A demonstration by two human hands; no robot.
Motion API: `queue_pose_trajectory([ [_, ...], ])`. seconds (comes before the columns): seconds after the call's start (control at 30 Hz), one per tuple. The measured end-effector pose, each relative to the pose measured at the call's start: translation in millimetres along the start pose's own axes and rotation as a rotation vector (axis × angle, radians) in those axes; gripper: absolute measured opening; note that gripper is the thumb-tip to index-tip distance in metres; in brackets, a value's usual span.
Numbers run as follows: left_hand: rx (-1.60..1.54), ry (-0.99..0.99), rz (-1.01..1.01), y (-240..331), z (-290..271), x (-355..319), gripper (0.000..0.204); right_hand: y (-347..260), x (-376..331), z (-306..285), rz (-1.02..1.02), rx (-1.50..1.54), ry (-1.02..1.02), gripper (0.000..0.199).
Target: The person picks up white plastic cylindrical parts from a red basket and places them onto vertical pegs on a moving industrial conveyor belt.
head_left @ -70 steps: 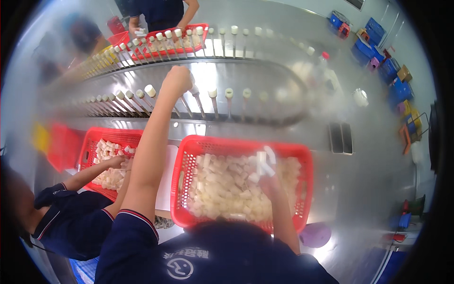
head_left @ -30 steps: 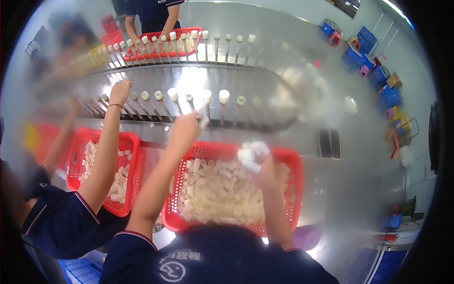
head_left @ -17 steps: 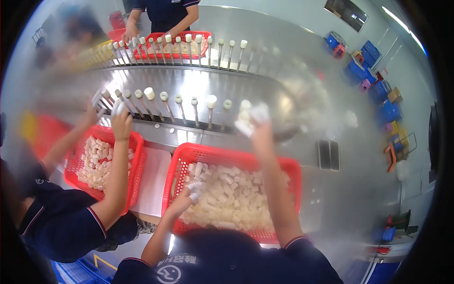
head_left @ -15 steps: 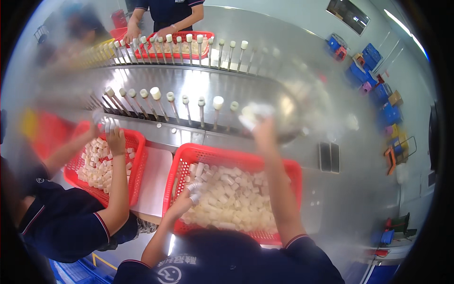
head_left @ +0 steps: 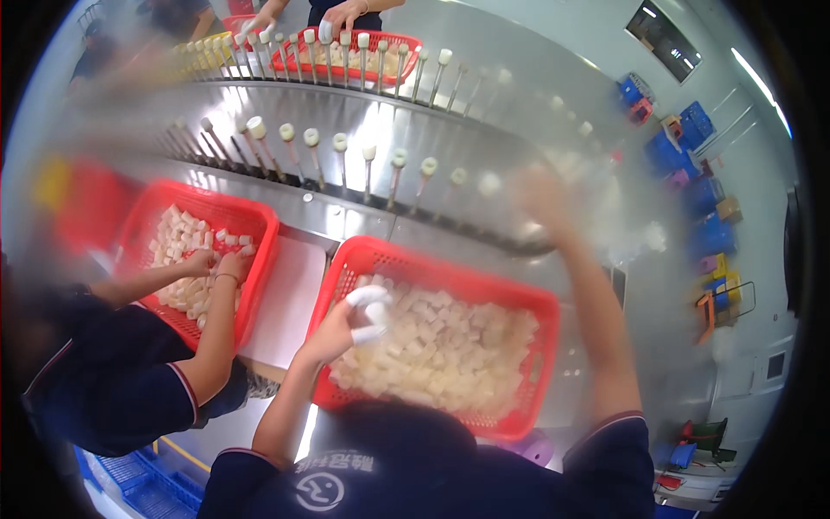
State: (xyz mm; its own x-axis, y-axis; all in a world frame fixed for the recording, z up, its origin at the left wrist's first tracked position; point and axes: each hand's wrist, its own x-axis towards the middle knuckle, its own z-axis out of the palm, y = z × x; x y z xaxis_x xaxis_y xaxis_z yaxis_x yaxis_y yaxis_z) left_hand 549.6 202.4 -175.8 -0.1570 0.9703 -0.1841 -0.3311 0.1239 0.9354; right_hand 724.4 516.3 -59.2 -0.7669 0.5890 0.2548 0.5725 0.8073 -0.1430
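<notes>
My left hand [head_left: 344, 325], with white finger covers, is over the left part of a red perforated basket [head_left: 432, 261]. Its fingers curl together in a pinch; whatever lies between them blends with the white covers. Short cream-white cylindrical pieces [head_left: 441, 355] fill the basket. Farther off, my right hand [head_left: 543, 195] is stretched to the right end of the nearer row of upright rods [head_left: 367, 177]. Motion blurs its fingers, and I cannot make out what they hold. Many of these rods carry a white piece on top.
To my left, a co-worker's hands [head_left: 216, 264] are in another red basket [head_left: 266, 259] of pieces. Across the metal table, another person stands behind a third basket [head_left: 415, 52] and a second row of rods [head_left: 346, 60]. Blue crates [head_left: 696, 121] line the right wall.
My right hand has moved right along the rods. My left hand has risen slightly, its fingers curled. The co-worker's hands on the left have lowered into their basket. The view has shifted slightly.
</notes>
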Motion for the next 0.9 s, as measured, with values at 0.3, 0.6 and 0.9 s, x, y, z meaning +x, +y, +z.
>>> queue_pose_trajectory([
  [0.3,0.028,0.165,0.220,60,-10,42,0.041,-30,-169,26,0.592,1.313,0.196,0.023],
  [0.6,0.865,0.796,0.541,80,-35,190,0.038,-61,-196,47,0.670,1.571,0.110,0.036],
  [0.9,1.178,0.649,0.393,56,15,176,0.027,-72,-129,33,0.342,1.465,0.417,0.044],
])
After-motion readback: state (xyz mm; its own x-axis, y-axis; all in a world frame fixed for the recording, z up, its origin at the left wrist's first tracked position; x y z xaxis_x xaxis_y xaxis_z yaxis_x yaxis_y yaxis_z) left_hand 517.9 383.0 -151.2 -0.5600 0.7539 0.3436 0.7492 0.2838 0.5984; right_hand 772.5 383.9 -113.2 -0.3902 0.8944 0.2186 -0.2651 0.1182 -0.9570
